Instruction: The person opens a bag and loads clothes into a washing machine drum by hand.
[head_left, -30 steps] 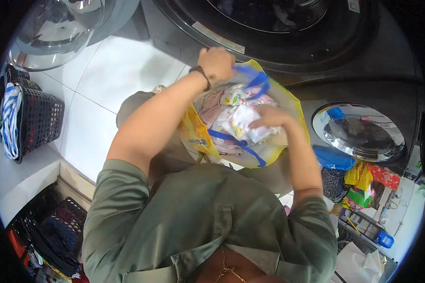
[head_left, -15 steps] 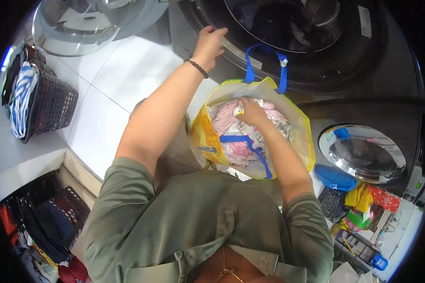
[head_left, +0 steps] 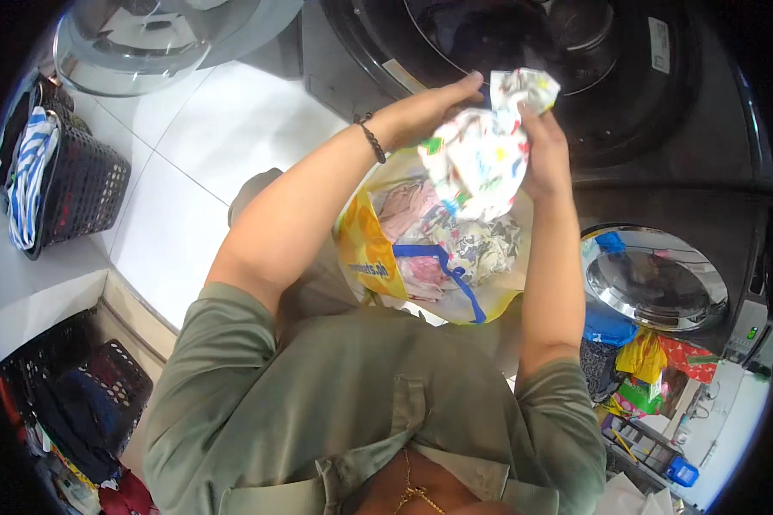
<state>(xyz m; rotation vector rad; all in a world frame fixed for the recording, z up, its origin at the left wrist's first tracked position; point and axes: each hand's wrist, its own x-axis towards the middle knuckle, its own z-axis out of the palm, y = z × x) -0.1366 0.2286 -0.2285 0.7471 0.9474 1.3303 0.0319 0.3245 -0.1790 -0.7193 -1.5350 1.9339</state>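
Holding a white patterned cloth (head_left: pixel 478 167) clamped in the right hand (head_left: pixel 544 154), left hand (head_left: pixel 429 110) just beside it, contact can't tell, yellow bag (head_left: pixel 369 249) of clothes (head_left: pixel 483 249) below both hands, dark front-loading machine (head_left: pixel 644 159) beyond them.

Bright light bleaches the white floor tiles (head_left: pixel 180 202) and glints off a round machine window (head_left: pixel 655 276) as slight blur softens the patterned cloth (head_left: pixel 479 165) and fisheye distortion curves edges toward 4 black corners.

Bag (head_left: pixel 366 245) open; cloth (head_left: pixel 479 163), blue handle (head_left: pixel 421 251) partly obstruct.
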